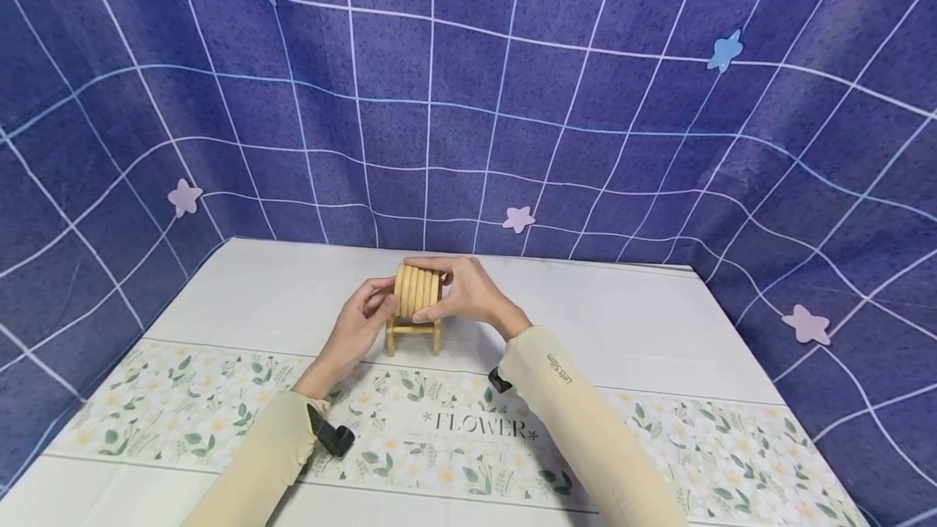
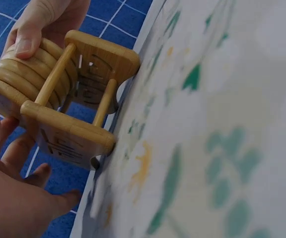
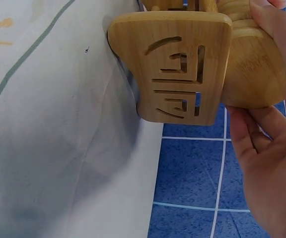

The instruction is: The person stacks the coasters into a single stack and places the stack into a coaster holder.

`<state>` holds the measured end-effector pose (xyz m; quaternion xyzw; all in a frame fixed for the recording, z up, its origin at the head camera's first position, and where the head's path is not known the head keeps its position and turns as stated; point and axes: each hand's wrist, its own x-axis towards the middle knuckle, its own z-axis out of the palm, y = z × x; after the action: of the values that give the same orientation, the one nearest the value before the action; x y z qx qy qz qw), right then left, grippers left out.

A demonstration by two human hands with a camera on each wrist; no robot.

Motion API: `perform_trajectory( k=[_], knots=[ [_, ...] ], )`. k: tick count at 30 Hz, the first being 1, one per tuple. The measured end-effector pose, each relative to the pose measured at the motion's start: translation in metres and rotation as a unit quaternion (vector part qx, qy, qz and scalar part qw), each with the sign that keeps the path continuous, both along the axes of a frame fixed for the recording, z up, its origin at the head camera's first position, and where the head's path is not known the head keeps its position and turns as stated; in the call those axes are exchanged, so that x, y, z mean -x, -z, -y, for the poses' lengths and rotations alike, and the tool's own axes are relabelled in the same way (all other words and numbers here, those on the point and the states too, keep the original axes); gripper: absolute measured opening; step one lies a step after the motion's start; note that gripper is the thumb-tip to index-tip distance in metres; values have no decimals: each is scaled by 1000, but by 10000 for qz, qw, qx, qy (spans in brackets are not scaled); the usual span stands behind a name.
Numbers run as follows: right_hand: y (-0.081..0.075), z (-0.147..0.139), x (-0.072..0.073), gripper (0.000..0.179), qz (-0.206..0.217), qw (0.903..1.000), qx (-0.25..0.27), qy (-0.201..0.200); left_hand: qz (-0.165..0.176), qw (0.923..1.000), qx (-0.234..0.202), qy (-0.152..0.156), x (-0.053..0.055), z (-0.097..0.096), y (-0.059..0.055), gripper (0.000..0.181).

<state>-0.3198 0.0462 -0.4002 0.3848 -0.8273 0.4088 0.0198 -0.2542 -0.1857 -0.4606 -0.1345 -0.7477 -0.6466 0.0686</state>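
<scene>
A stack of round wooden coasters (image 1: pixel 417 289) lies on its side at the top of a small wooden coaster rack (image 1: pixel 414 330). My right hand (image 1: pixel 472 287) grips the stack from the right, thumb in front and fingers over the top. At the left end, my left hand (image 1: pixel 359 320) holds the stack with thumb and forefinger; its other fingers (image 2: pixel 41 173) spread beside the rack in the left wrist view. In the right wrist view, the rack's cut-out side panel (image 3: pixel 178 69) stands beside the end coaster (image 3: pixel 254 69). The rack's feet rest on the table.
A white cloth with a printed flower band (image 1: pixel 476 462) covers the table (image 1: pixel 586 307). Behind and at both sides hangs a blue curtain (image 1: pixel 468 137) with white grid lines and stars. Black straps (image 1: pixel 333 433) with small devices sit at both wrists.
</scene>
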Motion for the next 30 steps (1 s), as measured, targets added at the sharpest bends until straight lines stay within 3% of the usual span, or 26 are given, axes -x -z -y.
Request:
perform_trajectory(
  k=[8, 30],
  knots=[
    [2, -1, 0, 89, 103, 9999, -17, 77, 48, 9998, 144, 106, -1, 2, -5, 42],
    [2, 3, 2, 88, 117, 9999, -68, 96, 194, 9998, -8, -56, -2, 0, -2, 44]
  ],
)
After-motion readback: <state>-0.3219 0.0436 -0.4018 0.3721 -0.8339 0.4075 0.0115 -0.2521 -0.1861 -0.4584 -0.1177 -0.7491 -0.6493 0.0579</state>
